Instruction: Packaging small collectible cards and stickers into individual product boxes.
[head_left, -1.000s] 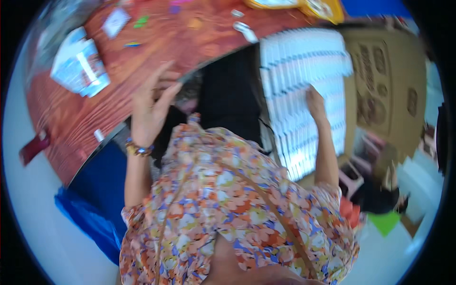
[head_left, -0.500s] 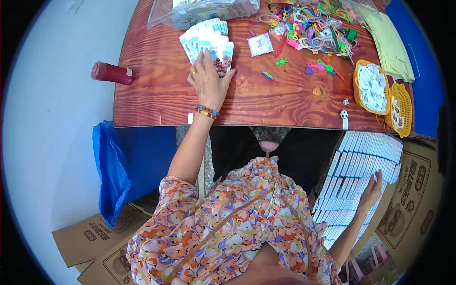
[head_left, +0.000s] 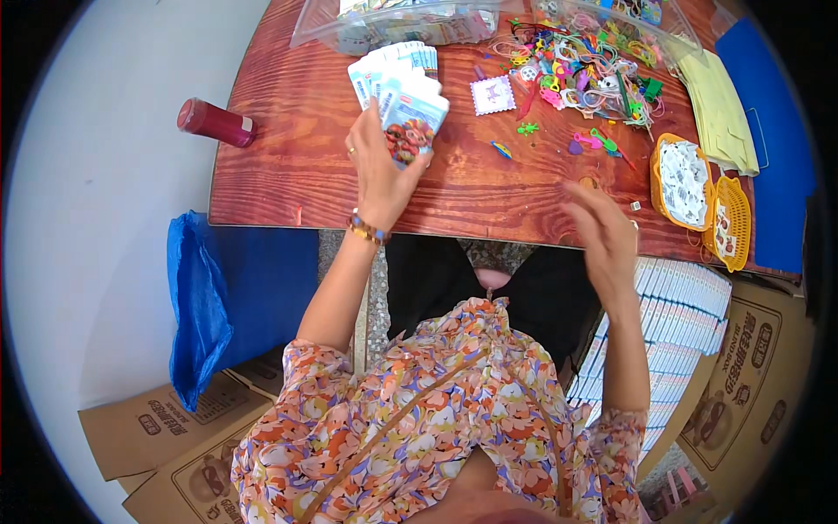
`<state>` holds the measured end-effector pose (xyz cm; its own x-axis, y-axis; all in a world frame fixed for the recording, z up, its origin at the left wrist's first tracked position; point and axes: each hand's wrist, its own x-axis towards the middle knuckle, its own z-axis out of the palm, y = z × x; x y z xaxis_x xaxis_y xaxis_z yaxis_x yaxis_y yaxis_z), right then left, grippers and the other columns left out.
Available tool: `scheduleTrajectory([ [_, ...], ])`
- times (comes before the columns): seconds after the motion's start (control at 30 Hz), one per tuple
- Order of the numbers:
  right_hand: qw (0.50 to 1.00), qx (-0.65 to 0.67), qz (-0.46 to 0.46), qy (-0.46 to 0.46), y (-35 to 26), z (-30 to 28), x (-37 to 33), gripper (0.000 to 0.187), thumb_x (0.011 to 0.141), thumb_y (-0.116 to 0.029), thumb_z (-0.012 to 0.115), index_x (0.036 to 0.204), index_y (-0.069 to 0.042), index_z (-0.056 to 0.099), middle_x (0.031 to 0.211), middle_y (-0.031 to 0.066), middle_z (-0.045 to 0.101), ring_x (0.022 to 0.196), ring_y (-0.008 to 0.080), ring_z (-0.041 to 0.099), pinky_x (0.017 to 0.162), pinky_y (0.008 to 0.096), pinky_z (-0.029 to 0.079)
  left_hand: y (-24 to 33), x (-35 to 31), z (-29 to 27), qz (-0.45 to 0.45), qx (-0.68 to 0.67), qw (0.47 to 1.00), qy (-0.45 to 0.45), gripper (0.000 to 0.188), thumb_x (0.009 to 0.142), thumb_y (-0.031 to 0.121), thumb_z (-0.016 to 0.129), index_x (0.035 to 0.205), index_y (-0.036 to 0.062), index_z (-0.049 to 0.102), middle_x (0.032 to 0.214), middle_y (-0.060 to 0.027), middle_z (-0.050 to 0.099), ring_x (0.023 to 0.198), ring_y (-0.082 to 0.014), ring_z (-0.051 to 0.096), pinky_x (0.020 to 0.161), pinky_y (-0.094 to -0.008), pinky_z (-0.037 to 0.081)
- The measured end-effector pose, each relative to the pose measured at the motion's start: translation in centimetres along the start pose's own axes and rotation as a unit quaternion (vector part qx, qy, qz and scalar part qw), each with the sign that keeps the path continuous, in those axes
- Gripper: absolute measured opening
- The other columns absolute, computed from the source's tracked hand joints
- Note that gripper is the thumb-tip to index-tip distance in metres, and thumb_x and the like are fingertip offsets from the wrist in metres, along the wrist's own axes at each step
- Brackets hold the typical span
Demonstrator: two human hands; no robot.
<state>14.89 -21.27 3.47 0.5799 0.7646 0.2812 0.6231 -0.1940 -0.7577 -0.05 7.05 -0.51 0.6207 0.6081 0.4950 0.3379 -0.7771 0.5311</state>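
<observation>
My left hand point(head_left: 384, 170) is closed round the lower end of a pale blue flat packet point(head_left: 417, 118) with red cartoon figures, thumb on its right side and fingers on its left. Under and beyond that packet lies a fanned pile of similar white and blue packets point(head_left: 393, 65) on the table. My right hand point(head_left: 605, 236) is over the table's front edge, fingers stretched out and somewhat blurred; nothing shows in it. Close by lie a small white cube point(head_left: 635, 206) and the yellow baskets. A purple-edged white card point(head_left: 493, 94) rests right of the packets.
A heap of small colourful toys point(head_left: 585, 74) covers the table's far right. Clear plastic bins point(head_left: 401, 35) stand at the back. Yellow baskets point(head_left: 659, 179) hold small sachets. A red bottle point(head_left: 216, 122) lies left. Below right, a carton point(head_left: 733, 367) is filled with rows of boxes point(head_left: 672, 301).
My right hand has come up from the carton of boxes to the table's front edge. My left hand now grips the top packet, which has turned and shifted slightly right over the pile.
</observation>
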Motion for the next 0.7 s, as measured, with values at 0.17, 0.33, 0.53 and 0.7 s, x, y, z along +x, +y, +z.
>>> scheduleTrajectory([
  [0.17, 0.923, 0.351, 0.157, -0.016, -1.0, 4.2, 6.1, 0.034, 0.097, -0.006, 0.060, 0.130, 0.001, 0.058, 0.112, 0.0083, 0.069, 0.106, 0.0136, 0.065, 0.088, 0.0280, 0.052, 5.5, -3.7, -1.2, 0.151, -0.065, 0.977, -0.133, 0.100, 0.072, 0.012, 0.083, 0.153, -0.0009, 0.026, 0.147, -0.0240, 0.034, 0.134, -0.0419, 0.037, 0.109, -0.0484, 0.034],
  [0.33, 0.924, 0.338, 0.140, -0.114, 0.4, 4.5, 5.7, 0.034, 0.096, -0.003, 0.061, 0.129, 0.002, 0.058, 0.117, 0.0059, 0.067, 0.102, 0.0094, 0.064, 0.085, 0.0251, 0.052, 8.1, -5.5, 0.2, 0.071, -0.044, 0.981, -0.172, 0.105, 0.068, 0.019, 0.087, 0.152, -0.0015, 0.028, 0.142, -0.0225, 0.041, 0.128, -0.0408, 0.044, 0.103, -0.0478, 0.039],
  [0.53, 0.929, 0.331, 0.160, -0.049, 1.9, 4.1, 4.2, 0.035, 0.097, -0.008, 0.058, 0.130, 0.003, 0.056, 0.109, 0.0081, 0.069, 0.093, 0.0107, 0.065, 0.081, 0.0264, 0.053, 9.1, -5.5, 1.8, 0.043, -0.122, 0.977, -0.167, 0.094, 0.064, 0.018, 0.089, 0.141, -0.0028, 0.040, 0.117, -0.0203, 0.056, 0.104, -0.0381, 0.058, 0.084, -0.0453, 0.050],
  [0.7, 0.932, 0.305, 0.145, 0.133, 0.8, 4.6, 1.1, 0.034, 0.095, -0.001, 0.060, 0.128, 0.002, 0.054, 0.121, 0.0107, 0.065, 0.109, 0.0166, 0.064, 0.090, 0.0281, 0.052, 9.4, -5.1, 1.9, 0.005, -0.144, 0.979, -0.145, 0.082, 0.065, 0.014, 0.089, 0.134, 0.0000, 0.046, 0.111, -0.0202, 0.057, 0.100, -0.0388, 0.060, 0.080, -0.0455, 0.052],
])
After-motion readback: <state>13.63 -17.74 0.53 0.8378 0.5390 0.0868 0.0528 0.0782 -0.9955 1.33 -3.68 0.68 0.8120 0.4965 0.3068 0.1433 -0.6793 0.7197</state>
